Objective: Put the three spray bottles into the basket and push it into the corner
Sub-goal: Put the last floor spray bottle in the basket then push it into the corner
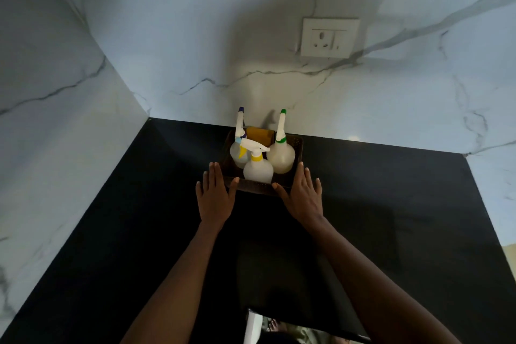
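Observation:
A dark basket (296, 144) stands on the black counter against the back wall. Three spray bottles stand upright in it: a blue-tipped bottle (238, 152) at the left, a yellow-collared bottle (258, 169) at the front, and a green-tipped bottle (281, 158) at the right. A yellow sponge (258, 134) sits behind them. My left hand (215, 194) lies flat against the basket's near left corner, fingers spread. My right hand (303, 195) lies flat against its near right corner, thumb on the front rim. Neither hand grips anything.
The black counter (139, 218) meets marble walls at the back and left; their corner (149, 119) lies to the left of the basket. A white wall socket (329, 38) is mounted above the basket. The counter's near edge (307, 324) runs below my arms.

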Demonstrator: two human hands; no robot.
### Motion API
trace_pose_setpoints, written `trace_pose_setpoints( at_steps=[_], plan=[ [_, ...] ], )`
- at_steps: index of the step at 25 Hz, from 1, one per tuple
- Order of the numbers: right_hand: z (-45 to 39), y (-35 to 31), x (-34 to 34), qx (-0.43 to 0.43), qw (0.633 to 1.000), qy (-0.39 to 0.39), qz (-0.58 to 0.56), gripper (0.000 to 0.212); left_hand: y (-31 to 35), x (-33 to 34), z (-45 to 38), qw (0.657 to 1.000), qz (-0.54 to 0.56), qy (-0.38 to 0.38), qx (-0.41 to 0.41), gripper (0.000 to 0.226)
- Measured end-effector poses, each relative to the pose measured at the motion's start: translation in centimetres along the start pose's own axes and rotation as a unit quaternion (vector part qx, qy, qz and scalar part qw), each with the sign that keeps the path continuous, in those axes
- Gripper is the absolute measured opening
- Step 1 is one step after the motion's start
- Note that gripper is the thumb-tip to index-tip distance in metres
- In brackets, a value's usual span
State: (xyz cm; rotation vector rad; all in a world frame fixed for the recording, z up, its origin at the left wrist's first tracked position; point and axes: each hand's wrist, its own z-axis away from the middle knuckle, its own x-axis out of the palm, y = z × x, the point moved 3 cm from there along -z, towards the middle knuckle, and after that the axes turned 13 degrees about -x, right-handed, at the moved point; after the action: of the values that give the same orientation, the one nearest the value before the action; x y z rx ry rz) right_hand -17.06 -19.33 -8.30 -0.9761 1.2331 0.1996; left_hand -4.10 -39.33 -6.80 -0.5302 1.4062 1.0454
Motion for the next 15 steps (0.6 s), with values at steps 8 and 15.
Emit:
trace_pose_setpoints(
  at_steps=[8,15],
  plan=[
    [-8.0,-6.9,4.6,0.01,0.997,-0.072,0.0,0.103,-6.1,-3.0,-7.0,0.998,0.005,0.004,-0.06,0.077],
    [-14.2,-11.8,7.8,0.011,0.992,-0.125,-0.003,0.106,-10.6,-5.4,-12.5,0.995,0.028,0.003,-0.1,0.069]
  ],
)
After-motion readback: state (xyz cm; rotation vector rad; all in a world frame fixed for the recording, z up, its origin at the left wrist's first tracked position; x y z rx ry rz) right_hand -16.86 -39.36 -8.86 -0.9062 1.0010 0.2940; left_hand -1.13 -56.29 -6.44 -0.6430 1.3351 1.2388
